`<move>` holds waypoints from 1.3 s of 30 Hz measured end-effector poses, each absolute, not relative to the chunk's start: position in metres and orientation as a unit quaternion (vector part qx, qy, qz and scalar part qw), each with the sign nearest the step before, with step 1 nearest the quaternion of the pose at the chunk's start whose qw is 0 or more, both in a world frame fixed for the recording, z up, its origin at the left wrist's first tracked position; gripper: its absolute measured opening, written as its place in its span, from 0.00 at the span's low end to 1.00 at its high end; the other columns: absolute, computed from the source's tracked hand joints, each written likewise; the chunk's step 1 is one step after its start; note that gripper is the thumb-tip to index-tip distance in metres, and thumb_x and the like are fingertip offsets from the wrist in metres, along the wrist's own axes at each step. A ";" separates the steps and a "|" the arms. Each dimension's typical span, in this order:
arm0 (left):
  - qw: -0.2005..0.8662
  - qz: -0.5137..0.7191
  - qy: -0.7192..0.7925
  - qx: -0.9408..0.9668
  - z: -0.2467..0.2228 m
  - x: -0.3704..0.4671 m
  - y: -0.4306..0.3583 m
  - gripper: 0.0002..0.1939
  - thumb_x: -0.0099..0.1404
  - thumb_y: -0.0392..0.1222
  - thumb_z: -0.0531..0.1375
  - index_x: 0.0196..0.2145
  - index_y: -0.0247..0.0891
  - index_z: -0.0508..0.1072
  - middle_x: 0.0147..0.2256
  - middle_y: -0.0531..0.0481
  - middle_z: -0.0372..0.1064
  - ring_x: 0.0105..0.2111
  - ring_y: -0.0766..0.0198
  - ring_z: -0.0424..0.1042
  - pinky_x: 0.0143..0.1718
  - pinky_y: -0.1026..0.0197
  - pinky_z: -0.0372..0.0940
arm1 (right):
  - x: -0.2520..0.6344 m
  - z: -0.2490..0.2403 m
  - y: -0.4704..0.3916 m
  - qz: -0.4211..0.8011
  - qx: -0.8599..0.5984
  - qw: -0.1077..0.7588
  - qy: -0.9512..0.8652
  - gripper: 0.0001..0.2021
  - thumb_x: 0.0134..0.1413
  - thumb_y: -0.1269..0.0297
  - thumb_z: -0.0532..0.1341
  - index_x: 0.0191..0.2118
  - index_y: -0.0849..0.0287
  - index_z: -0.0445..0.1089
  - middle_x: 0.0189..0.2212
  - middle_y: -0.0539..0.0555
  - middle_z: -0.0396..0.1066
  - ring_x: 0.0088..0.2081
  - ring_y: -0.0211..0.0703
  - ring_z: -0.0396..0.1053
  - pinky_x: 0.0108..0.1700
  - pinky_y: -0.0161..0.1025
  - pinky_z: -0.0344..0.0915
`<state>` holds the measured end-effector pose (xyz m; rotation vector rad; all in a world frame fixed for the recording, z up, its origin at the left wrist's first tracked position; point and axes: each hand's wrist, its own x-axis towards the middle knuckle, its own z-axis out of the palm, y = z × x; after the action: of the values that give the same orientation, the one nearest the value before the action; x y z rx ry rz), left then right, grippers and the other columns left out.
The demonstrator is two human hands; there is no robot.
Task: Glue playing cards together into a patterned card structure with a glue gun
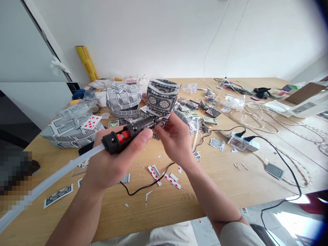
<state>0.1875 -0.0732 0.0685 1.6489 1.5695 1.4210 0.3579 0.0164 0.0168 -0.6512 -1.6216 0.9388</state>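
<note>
My left hand (112, 167) is wrapped round a black hot glue gun (135, 130) with orange parts and a long pale glue stick (58, 174) running out of its back. The gun's tip points right, at the lower part of a piece built from patterned playing cards (162, 97). My right hand (176, 136) pinches the bottom of that card piece, close to the nozzle. Behind my left hand stand a rounded card-covered form (123, 99) and a wider one (69, 126) with a red diamond or heart card (91, 122) on it.
Loose cards and folded card pieces (210, 111) litter the table (217, 191). Cut strips (171, 181) and a black cable (140, 189) lie in front. At right are a power strip (243, 141), twisted wires and a cardboard box (304, 99). A yellow roll (86, 61) leans at the back left.
</note>
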 end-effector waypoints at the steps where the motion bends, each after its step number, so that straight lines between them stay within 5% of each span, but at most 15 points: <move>1: 0.238 0.516 0.565 0.598 0.068 0.188 -0.073 0.27 0.71 0.62 0.68 0.21 0.43 0.73 0.19 0.54 0.67 0.19 0.65 0.65 0.20 0.58 0.59 | 0.358 0.016 0.016 0.400 -0.275 0.544 -0.684 0.09 0.72 0.55 0.69 0.53 0.49 0.77 0.37 0.52 0.78 0.47 0.54 0.78 0.53 0.54 0.78; 9: 0.199 0.540 0.606 0.550 0.071 0.173 -0.067 0.27 0.69 0.63 0.70 0.22 0.43 0.74 0.20 0.54 0.67 0.21 0.65 0.66 0.23 0.58 0.64 | 0.357 0.019 0.017 0.396 -0.282 0.555 -0.675 0.12 0.70 0.56 0.71 0.54 0.50 0.78 0.50 0.54 0.82 0.53 0.55 0.79 0.56 0.54 0.77; 15: 0.153 0.561 0.606 0.543 0.069 0.163 -0.065 0.26 0.71 0.61 0.70 0.22 0.45 0.74 0.21 0.52 0.69 0.23 0.63 0.68 0.24 0.56 0.65 | 0.357 0.020 0.019 0.437 -0.265 0.552 -0.659 0.12 0.69 0.56 0.71 0.53 0.51 0.78 0.49 0.54 0.83 0.50 0.52 0.80 0.53 0.50 0.79; 26: 0.229 0.522 0.581 0.581 0.066 0.168 -0.062 0.25 0.69 0.64 0.69 0.24 0.44 0.78 0.22 0.54 0.70 0.21 0.64 0.66 0.24 0.57 0.61 | 0.358 0.023 0.017 0.459 -0.260 0.541 -0.655 0.12 0.67 0.55 0.72 0.52 0.50 0.78 0.50 0.54 0.83 0.51 0.53 0.80 0.54 0.53 0.80; 31: 0.121 0.550 0.642 0.520 0.065 0.155 -0.055 0.26 0.66 0.70 0.71 0.25 0.46 0.80 0.22 0.52 0.71 0.23 0.63 0.67 0.28 0.56 0.64 | 0.359 0.025 0.019 0.471 -0.255 0.542 -0.648 0.11 0.67 0.57 0.71 0.51 0.51 0.78 0.51 0.54 0.84 0.53 0.53 0.82 0.57 0.54 0.80; 39: 0.095 0.529 0.637 0.553 0.072 0.165 -0.054 0.24 0.64 0.60 0.74 0.21 0.46 0.73 0.21 0.55 0.69 0.26 0.61 0.70 0.31 0.56 0.67 | 0.359 0.031 0.021 0.544 -0.243 0.523 -0.610 0.12 0.63 0.58 0.74 0.50 0.52 0.79 0.51 0.54 0.86 0.54 0.52 0.83 0.60 0.54 0.80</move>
<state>0.1649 -0.0535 0.0719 1.6398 1.8890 1.5672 0.3593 0.0210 0.0313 -0.5821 -1.4604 1.3022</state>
